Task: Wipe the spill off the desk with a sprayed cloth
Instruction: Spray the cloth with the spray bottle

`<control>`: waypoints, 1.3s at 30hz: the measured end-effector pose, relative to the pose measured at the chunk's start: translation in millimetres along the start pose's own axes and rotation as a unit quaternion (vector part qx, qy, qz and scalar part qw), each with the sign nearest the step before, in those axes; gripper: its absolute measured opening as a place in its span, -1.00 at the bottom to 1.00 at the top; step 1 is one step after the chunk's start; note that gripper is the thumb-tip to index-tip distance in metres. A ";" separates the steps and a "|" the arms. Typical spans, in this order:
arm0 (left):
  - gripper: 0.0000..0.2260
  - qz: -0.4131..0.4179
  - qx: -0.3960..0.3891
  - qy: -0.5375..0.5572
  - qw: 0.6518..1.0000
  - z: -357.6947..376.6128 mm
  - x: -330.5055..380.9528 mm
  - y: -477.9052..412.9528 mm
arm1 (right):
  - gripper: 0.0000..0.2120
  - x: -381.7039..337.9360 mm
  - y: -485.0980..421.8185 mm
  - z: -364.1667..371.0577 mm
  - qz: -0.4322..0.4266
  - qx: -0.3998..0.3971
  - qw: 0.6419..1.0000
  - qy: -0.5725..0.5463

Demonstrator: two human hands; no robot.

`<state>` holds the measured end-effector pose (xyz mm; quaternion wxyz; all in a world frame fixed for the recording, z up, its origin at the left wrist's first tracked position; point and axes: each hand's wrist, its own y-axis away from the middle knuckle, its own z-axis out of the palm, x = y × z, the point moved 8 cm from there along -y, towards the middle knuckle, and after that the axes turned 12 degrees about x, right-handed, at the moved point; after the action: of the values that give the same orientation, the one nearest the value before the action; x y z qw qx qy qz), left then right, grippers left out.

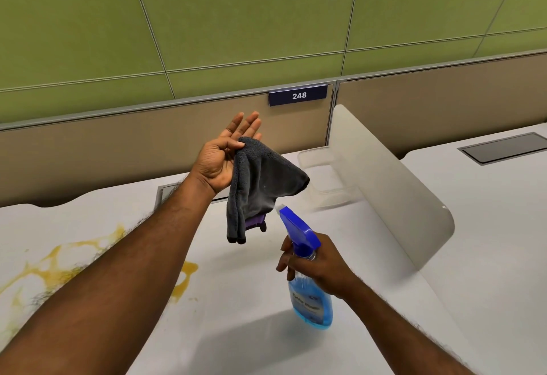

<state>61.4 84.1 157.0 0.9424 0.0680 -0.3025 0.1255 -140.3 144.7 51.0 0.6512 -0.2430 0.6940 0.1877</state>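
My left hand (222, 155) is raised above the desk, palm up, with a dark grey cloth (260, 191) pinched under the thumb and hanging down; a purple tag shows at its lower edge. Just below and to the right, my right hand (319, 262) grips a spray bottle (307, 283) of blue liquid by the neck, fingers on the trigger. The blue nozzle points up at the cloth, almost touching it. A yellow spill (53, 265) spreads over the white desk (242, 300) at the left, partly hidden by my left forearm.
A rounded white divider panel (393, 197) separates this desk from the neighbouring one at the right. A clear plastic tray (322, 173) sits at the back beside it. Beige partition with a "248" sign (299, 95) and a green wall stand behind.
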 end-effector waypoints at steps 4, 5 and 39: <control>-0.32 0.003 0.023 -0.014 1.000 -3.1 -2.6 -0.5 | -0.84 5.2 -2.3 -2.8 -0.005 0.010 1.000 0.003; -0.35 0.003 0.028 -0.020 0.999 -4.2 -3.2 -0.9 | -0.80 6.2 -2.4 -3.9 -0.008 0.009 1.000 -0.003; -0.15 0.026 0.036 -0.037 0.998 -32.2 -14.8 -5.4 | -0.51 59.4 -114.6 -165.9 -0.009 0.335 0.936 0.110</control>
<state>69.1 82.5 122.0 0.9238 0.0986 -0.3345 0.1581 -210.5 -49.5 11.8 0.6161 -0.0357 0.7818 -0.0895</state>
